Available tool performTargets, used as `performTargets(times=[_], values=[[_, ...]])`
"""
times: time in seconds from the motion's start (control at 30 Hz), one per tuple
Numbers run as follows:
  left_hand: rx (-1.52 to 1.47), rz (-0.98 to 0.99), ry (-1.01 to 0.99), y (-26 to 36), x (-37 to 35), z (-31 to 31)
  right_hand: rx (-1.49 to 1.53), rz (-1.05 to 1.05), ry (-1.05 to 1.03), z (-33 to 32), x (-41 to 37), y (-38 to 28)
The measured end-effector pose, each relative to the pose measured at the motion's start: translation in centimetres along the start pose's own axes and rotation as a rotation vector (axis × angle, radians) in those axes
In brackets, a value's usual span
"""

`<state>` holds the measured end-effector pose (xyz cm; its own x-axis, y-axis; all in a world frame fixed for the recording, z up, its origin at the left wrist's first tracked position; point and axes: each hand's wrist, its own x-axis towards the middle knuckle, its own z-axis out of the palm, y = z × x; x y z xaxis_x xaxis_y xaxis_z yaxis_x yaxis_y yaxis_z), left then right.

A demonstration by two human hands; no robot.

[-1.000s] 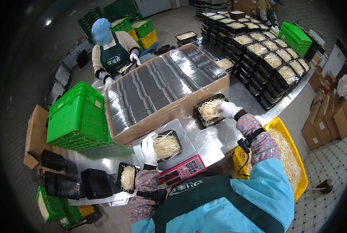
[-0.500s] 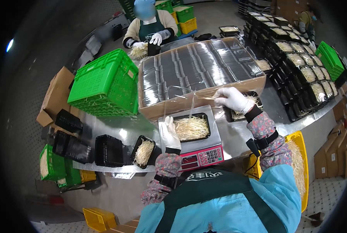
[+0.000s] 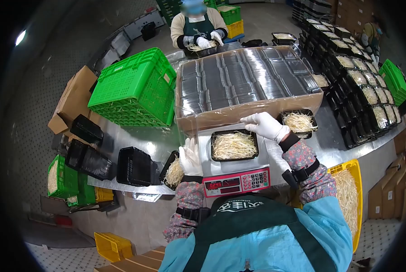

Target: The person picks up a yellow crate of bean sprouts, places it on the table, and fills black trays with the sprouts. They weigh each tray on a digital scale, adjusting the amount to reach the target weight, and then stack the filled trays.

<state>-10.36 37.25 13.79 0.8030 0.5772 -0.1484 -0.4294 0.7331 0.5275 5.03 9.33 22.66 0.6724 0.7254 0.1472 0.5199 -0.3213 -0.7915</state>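
A black tray of bean sprouts (image 3: 234,146) sits on the metal pan of a scale (image 3: 236,182) with a red front panel and lit digits. At the pan's left edge, my left hand (image 3: 190,159) is closed on a clear plastic lid (image 3: 187,129), which stands on edge and is hard to see. My right hand (image 3: 265,126) hovers by the tray's far right corner, fingers stretched leftward and slightly apart, with nothing visible in them. Another filled tray (image 3: 299,121) rests right of this hand. A sprout tray (image 3: 173,172), tilted, lies partly behind my left hand.
An open carton (image 3: 253,109) of stacked clear lids stands behind the scale. Green crates (image 3: 130,88) are left, with black trays (image 3: 134,167) nearer. Stacked packed trays (image 3: 371,95) line the right; a yellow sprout crate (image 3: 357,204) is beside me. A co-worker (image 3: 197,27) handles sprouts opposite.
The clear lid has swung from above the tray to its left with my left hand. My right hand's fingers have loosened near the tray. The view has shifted; the co-worker's tray is now level.
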Motion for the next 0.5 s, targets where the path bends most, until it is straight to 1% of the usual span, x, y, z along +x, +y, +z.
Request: performTargets(times=[0.03,0.07,0.1,0.13,0.2,0.23,0.3,0.33,0.43,0.47,0.5], values=[[0.009,0.003,-0.005,-0.4,0.0,0.3,0.037,-0.007,0.058,0.0,-0.1,0.3],[0.019,0.005,-0.012,-0.8,0.0,0.5,-0.076,0.064,0.084,0.1,-0.4,0.1],[0.021,0.002,-0.079,-1.5,0.8,-0.1,-0.143,0.053,0.126,1.3,-0.6,0.6],[0.024,-0.003,-0.148,-2.8,2.2,-1.5,-0.222,-0.041,0.178,2.9,-0.7,1.0],[0.060,-0.086,-0.140,-3.7,1.0,1.6,-0.350,-0.203,0.252,7.5,-0.8,2.4],[0.171,0.032,-0.183,-5.5,2.2,0.6,-0.384,-0.221,0.200,9.4,-1.3,2.4],[0.344,0.066,-0.090,-7.4,0.7,2.7,-0.583,-0.187,0.095,11.7,-2.1,1.2],[0.349,0.085,-0.073,-8.7,0.2,2.6,-0.578,-0.180,0.066,11.8,-2.0,1.5],[0.401,0.143,-0.095,-10.0,0.7,1.7,-0.548,-0.183,-0.023,11.5,-1.4,2.7],[0.403,0.125,-0.125,-10.0,0.9,1.4,-0.525,-0.195,-0.053,11.1,-1.4,2.8],[0.375,0.113,-0.099,-10.0,1.0,1.2,-0.507,-0.208,-0.079,10.5,-1.2,2.9]])
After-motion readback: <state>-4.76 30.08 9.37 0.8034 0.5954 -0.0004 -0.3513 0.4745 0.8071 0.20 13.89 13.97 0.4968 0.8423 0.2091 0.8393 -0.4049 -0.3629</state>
